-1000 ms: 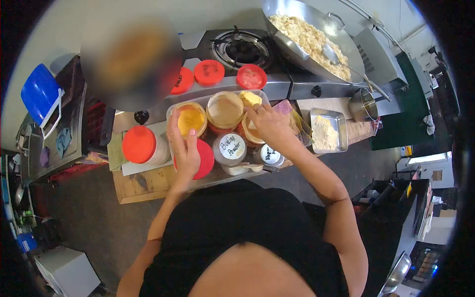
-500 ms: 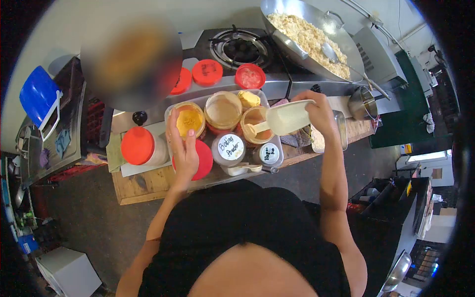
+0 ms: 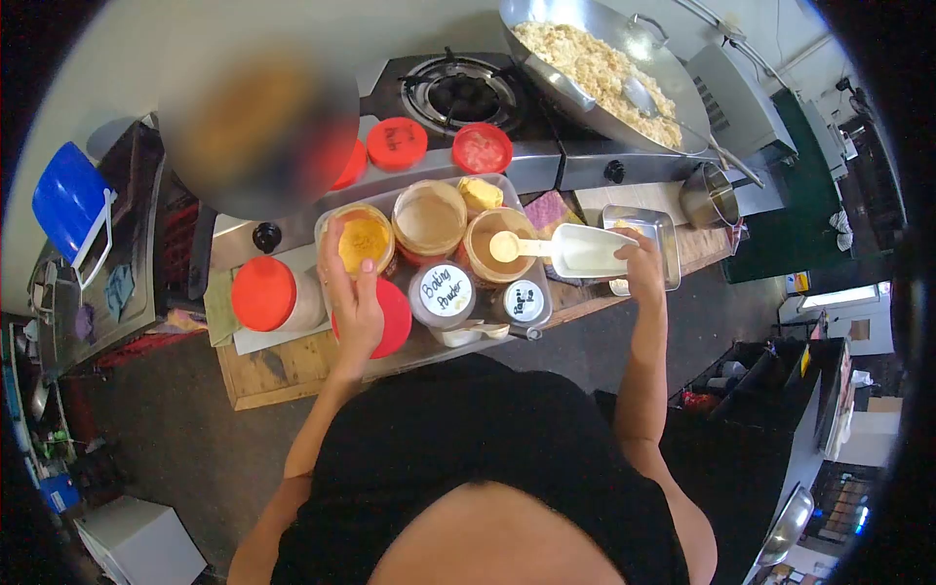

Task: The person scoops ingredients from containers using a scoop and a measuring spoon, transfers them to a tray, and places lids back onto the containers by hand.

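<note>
Well, from where I stand, the right hand (image 3: 641,261) has its fingers pinched on the short grip of a white, trough-shaped plastic scoop (image 3: 585,251), holding it out past the right edge of a clear plastic tub (image 3: 429,353) full of jars. The scoop lies nearly crosswise, its long axis running leftward from the fingers, so its mouth faces the tub's right edge. Right there stands an uncovered, round clear jar of brown powder (image 3: 485,268), and the right hand is clearly the nearer of the two to it. Over that jar sits a small cream-coloured spoon (image 3: 505,247) with a round bowl, its handle pointing back at the scoop's mouth, roughly in line with it; whether the two touch, I can't tell

The left hand (image 3: 356,312) is over at the tub's left edge, thumb and fingers parted around the side of a clear jar of bright yellow powder (image 3: 363,234); I can't make out if they press on it. A flat, round red lid (image 3: 392,317) lies just beside that palm, toward the tub's near left corner, and a white-labelled baking powder jar (image 3: 445,292) stands by the middle of the near edge
</note>
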{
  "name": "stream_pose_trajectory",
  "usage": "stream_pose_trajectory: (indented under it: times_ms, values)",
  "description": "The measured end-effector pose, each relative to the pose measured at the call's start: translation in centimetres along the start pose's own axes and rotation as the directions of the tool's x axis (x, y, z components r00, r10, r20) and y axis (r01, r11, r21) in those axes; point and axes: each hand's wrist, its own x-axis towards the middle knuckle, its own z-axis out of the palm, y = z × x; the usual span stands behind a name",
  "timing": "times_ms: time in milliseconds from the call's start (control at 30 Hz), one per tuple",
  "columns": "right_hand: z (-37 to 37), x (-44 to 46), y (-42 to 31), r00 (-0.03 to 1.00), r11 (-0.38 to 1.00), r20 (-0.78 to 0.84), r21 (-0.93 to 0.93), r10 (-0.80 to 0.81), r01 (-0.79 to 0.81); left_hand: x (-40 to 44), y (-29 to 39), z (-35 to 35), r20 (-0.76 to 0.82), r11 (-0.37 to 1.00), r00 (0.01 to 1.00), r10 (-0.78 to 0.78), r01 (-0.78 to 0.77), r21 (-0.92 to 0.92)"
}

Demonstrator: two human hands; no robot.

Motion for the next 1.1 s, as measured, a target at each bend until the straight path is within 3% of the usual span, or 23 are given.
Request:
stream_pose_trajectory:
  times_ms: [233, 333, 433, 533, 567, 667, 700, 767, 867, 900, 1100]
  values:
    - [-1.5, 0.0, 2.0, 0.998, 0.992, -0.011, 0.110, 0.067, -0.066, -0.2, -0.2, 0.0, 0.004, 1.000, 1.000, -0.009, 0.009, -0.012]
    - [-3.1, -0.9, 2.6, 0.987, 0.973, -0.160, 0.230, 0.034, 0.004, -0.2, 0.1, -0.2, 0.034, 0.998, 0.999, -0.017, 0.015, 0.066]
    - [-6.9, -1.9, 3.1, 0.948, 0.948, -0.317, 0.312, 0.040, 0.064, -0.3, -0.2, -0.1, 0.045, 1.000, 0.999, -0.026, 0.026, 0.006]
    - [-10.2, -3.8, 3.7, 0.857, 0.929, -0.501, 0.247, -0.119, 0.274, -0.2, 0.1, -0.1, 0.054, 0.997, 0.996, -0.071, 0.072, -0.023]
    - [-10.7, -4.1, 4.0, 0.776, 0.925, -0.622, 0.227, -0.102, 0.304, -0.2, 0.1, 0.0, 0.048, 0.997, 0.996, -0.069, 0.070, -0.017]
    - [-12.7, -2.8, 8.0, 0.533, 0.895, -0.743, -0.206, -0.405, 0.395, -0.3, 0.1, 0.1, 0.044, 0.997, 0.996, -0.075, 0.075, 0.001]
    - [-11.8, -3.2, 7.7, 0.476, 0.830, -0.681, -0.430, -0.557, 0.356, -0.3, 0.1, 0.0, 0.051, 0.997, 0.995, -0.081, 0.081, 0.003]
    - [-7.9, -4.2, 6.4, 0.396, 0.564, -0.453, -0.793, -0.799, 0.229, -0.4, 0.0, -0.1, 0.060, 0.997, 0.995, -0.074, 0.074, 0.018]
    - [-6.5, -4.0, 8.6, 0.555, 0.293, -0.190, -0.951, -0.810, 0.103, -0.3, 0.0, -0.2, 0.066, 0.998, 0.997, -0.045, 0.043, 0.037]
    - [-6.2, -3.9, 8.5, 0.532, 0.251, -0.163, -0.963, -0.831, 0.097, -0.3, 0.1, -0.2, 0.066, 0.999, 0.997, -0.044, 0.042, 0.033]
    - [-6.3, -5.0, 6.6, 0.457, 0.337, -0.254, -0.935, -0.852, 0.109, -0.4, 0.1, -0.3, 0.059, 0.998, 0.997, -0.039, 0.037, 0.046]
